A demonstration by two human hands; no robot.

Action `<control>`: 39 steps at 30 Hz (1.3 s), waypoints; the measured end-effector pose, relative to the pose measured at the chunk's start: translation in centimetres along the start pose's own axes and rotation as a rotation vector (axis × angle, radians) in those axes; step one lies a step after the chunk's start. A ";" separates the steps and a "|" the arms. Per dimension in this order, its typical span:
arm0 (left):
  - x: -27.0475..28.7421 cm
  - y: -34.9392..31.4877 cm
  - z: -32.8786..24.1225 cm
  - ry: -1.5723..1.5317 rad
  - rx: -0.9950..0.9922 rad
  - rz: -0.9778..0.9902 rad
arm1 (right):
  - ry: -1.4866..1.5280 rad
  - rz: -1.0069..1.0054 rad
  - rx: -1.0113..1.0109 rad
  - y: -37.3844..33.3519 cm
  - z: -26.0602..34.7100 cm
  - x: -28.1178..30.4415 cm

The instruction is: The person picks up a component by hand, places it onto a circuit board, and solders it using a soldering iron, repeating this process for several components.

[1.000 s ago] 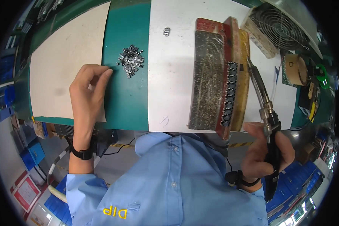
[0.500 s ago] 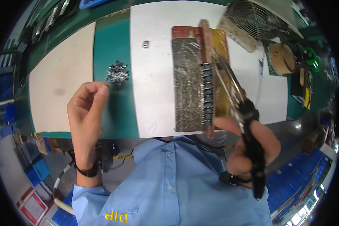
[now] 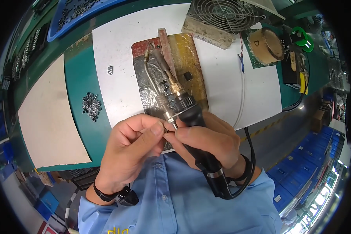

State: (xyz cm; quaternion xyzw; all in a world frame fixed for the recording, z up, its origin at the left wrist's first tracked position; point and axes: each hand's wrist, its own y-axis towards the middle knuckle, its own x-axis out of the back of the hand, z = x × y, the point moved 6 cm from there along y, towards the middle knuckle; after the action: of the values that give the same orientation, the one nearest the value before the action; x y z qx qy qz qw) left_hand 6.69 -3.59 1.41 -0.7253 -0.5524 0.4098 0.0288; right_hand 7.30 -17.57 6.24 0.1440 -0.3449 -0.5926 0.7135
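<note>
My right hand (image 3: 218, 140) grips a black-handled soldering iron (image 3: 193, 115) with a metal feed tube beside its tip. The iron lies slanted over the worn work block (image 3: 146, 84), its tip above the red far end. My left hand (image 3: 138, 144) is closed in a pinch, and its fingertips meet those of my right hand below the iron. Something small and dark shows between them, too small to name. Partly hidden under the iron, a row of small black components (image 3: 167, 90) runs along the wooden strip (image 3: 167, 50). One small black part (image 3: 188, 75) rests on the block's yellow side.
On the green mat lies a pile of small metallic parts (image 3: 91, 106); one similar piece (image 3: 110, 70) sits on the white sheet (image 3: 117, 46). Behind stand a fan (image 3: 222, 17) and a blue tray (image 3: 76, 17). A tape roll (image 3: 267, 45) and green spool (image 3: 303, 39) are at right.
My left hand has come from beside the pile to my right hand's fingertips. The iron has swung to point up and left over the block. The whole view has shifted.
</note>
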 end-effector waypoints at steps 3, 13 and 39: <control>0.6 0.3 -0.6 0.073 -0.023 -0.001 | -0.002 0.026 -0.009 0.6 -0.1 -0.2; 0.9 1.0 -1.3 0.109 -0.047 0.039 | 0.026 0.026 -0.247 1.1 -1.1 -0.2; 1.2 0.6 -1.8 0.325 -0.017 -0.056 | -0.016 0.058 -0.008 0.6 -1.0 -0.5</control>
State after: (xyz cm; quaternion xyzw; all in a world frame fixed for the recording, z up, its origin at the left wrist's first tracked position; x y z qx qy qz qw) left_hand 8.36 -2.08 1.58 -0.7666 -0.5638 0.2816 0.1228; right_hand 8.39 -17.16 5.74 0.1262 -0.3520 -0.5741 0.7284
